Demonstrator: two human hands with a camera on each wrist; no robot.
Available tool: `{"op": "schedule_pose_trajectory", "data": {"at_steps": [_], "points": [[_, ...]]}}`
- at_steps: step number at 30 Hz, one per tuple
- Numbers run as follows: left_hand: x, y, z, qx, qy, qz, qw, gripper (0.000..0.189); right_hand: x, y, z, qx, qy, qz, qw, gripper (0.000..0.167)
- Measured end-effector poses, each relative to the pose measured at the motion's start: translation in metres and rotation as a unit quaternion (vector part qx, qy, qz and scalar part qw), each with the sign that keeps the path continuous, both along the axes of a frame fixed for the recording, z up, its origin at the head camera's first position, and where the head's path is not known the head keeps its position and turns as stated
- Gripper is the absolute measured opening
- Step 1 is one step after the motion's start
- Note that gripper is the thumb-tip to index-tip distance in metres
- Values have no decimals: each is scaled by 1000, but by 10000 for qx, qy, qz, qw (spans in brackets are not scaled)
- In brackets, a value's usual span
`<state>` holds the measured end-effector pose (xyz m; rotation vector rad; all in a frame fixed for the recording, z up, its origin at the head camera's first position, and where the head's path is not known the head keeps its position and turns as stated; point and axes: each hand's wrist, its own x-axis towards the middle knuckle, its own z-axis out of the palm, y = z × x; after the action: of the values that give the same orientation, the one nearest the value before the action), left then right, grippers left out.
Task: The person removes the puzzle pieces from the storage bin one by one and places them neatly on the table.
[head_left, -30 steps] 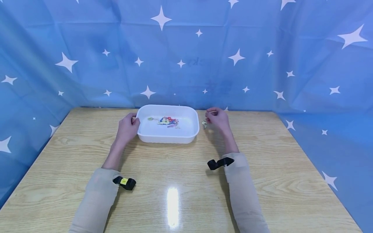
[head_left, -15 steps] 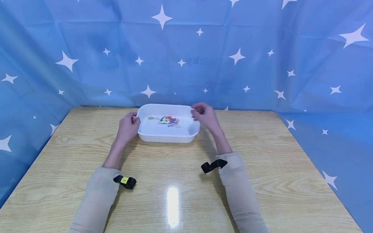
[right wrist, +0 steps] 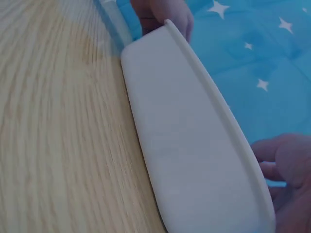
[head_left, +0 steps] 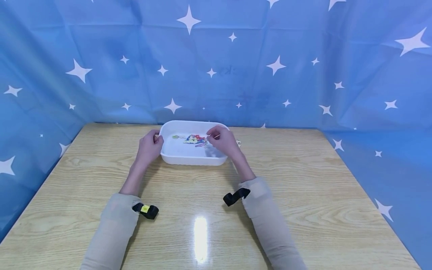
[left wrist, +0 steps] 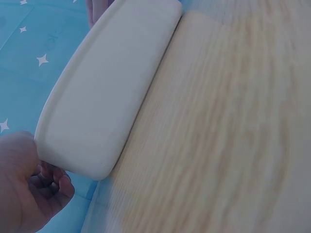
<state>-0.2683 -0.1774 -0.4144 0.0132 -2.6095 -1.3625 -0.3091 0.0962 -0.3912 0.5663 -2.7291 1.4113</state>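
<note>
A white plastic tray (head_left: 189,161) stands near the back of the table. My left hand (head_left: 150,147) holds its left end by the rim; in the left wrist view the left hand's (left wrist: 29,182) fingers curl at that end. Inside the tray lies a loose pile of small, flat, colourful pieces (head_left: 194,139), with a small green piece (head_left: 175,137) to its left. My right hand (head_left: 222,140) reaches over the tray's right end, thumb and index tips close together at the pile's right edge. Whether they pinch a piece is too small to tell.
A small pale piece (head_left: 239,143) lies on the wooden table (head_left: 303,187) just right of the tray, partly behind my right hand. A blue curtain (head_left: 216,90) with white stars hangs behind the table.
My right hand has moved left, from beside the small pale piece on the table, across the tray's right rim to the pile. My left hand stays at the tray's left end.
</note>
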Motion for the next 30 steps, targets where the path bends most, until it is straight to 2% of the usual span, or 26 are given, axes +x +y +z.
{"op": "schedule_pose_trajectory", "data": {"at_steps": [4, 8, 13, 16, 21, 30], "points": [[1, 1, 1, 14, -25, 14, 10000, 40, 1, -7, -2, 164, -110, 12, 9998, 16], [1, 2, 0, 10, -43, 28, 10000, 41, 0, -11, -3, 640, -254, -133, 9975, 17], [0, 2, 0, 19, -17, 36, 10000, 41, 1, -16, -2, 1467, -297, -285, 9883, 22], [0, 2, 0, 9, 21, 29, 10000, 41, 2, -18, -1, 1771, -458, -355, 9825, 23], [1, 1, 0, -10, -10, 38, 10000, 41, 0, -22, -3, 2158, -682, -338, 9735, 21], [1, 1, 0, 24, -79, 78, 9999, 41, -4, -24, -5, 2684, -567, -229, 9614, 10]]}}
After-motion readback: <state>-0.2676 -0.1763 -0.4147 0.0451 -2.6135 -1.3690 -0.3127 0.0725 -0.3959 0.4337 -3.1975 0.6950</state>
